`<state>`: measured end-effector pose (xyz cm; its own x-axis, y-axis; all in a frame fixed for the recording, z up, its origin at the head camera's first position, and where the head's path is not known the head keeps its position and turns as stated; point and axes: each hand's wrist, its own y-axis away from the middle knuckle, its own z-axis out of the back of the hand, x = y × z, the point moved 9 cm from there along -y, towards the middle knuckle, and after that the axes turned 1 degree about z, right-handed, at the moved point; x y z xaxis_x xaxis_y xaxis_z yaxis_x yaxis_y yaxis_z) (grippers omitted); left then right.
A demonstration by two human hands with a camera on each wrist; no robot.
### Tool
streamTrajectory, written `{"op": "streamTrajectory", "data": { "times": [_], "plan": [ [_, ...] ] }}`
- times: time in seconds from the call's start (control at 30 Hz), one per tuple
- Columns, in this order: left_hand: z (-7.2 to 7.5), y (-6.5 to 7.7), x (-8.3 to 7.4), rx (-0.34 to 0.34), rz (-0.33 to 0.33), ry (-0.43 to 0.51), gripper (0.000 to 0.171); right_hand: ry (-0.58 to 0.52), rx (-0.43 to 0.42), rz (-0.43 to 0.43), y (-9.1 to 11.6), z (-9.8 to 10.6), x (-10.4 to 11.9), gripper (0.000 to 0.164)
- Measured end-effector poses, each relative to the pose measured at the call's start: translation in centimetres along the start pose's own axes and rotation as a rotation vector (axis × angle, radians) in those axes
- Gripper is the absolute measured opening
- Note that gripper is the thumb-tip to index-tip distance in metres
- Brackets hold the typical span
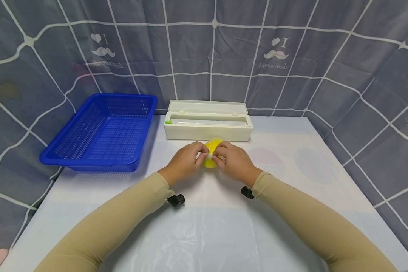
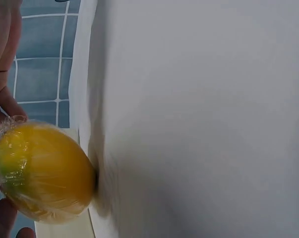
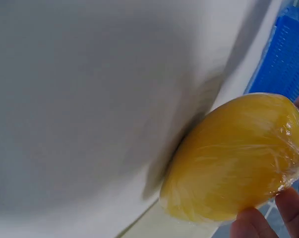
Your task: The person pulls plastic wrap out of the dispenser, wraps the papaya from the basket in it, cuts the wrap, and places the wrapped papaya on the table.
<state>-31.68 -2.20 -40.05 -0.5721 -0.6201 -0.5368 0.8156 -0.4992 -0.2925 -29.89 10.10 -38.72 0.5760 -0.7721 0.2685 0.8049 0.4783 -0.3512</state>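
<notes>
A yellow fruit (image 1: 213, 143), mango-like with a green patch, rests on the table wrapped in clear cling film (image 2: 10, 144). My left hand (image 1: 189, 158) pinches the film on top of the fruit from the left between thumb and fingers. From the right, my right hand (image 1: 236, 161) pinches the gathered film close beside it. In the right wrist view the film lies tight over the smooth side of the fruit (image 3: 228, 158), with fingertips around its upper end. The hands partly hide the fruit in the head view.
Just behind the fruit stands a white cling film box (image 1: 207, 133), its lid raised and a roll inside. A blue plastic basket (image 1: 139, 151) sits at the left on the white-covered table (image 1: 224, 234). A grey checked curtain (image 1: 190, 49) surrounds the table's back and sides.
</notes>
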Motion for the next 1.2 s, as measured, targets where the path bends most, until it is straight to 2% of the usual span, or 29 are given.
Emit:
{"op": "streamTrajectory", "data": {
  "times": [0.2,0.3,0.43,0.6,0.73,0.87,1.07,1.2],
  "plan": [
    [-0.3,-0.1,0.5,0.036,-0.009,0.024,0.025,-0.063,0.017,-0.065,-0.1,0.1,-0.7,0.012],
    [-0.3,-0.3,0.7,0.031,-0.011,0.024,0.022,-0.08,0.018,-0.09,-0.2,0.1,-1.0,0.014],
    [-0.3,-0.7,1.1,0.015,0.036,0.07,0.012,-0.092,0.011,-0.109,-0.3,0.1,-1.2,0.014],
    [-0.2,-1.0,1.3,0.013,0.094,0.14,0.01,-0.121,-0.018,-0.142,-0.4,0.3,-1.6,0.015],
    [-0.4,-1.1,1.5,0.019,0.138,0.195,0.009,-0.143,-0.034,-0.194,-0.4,0.3,-2.1,0.016],
    [-0.5,-1.2,1.4,0.022,0.153,0.244,0.011,-0.17,-0.032,-0.266,-0.4,0.1,-2.7,0.016],
    [-0.2,-1.4,1.5,0.014,0.143,0.211,0.011,-0.265,-0.028,-0.35,-0.4,-0.1,-3.3,0.015],
    [-0.1,-1.7,1.9,0.014,0.152,0.19,0.014,-0.29,-0.013,-0.345,-0.7,-0.2,-3.2,0.012]
  ]
}}
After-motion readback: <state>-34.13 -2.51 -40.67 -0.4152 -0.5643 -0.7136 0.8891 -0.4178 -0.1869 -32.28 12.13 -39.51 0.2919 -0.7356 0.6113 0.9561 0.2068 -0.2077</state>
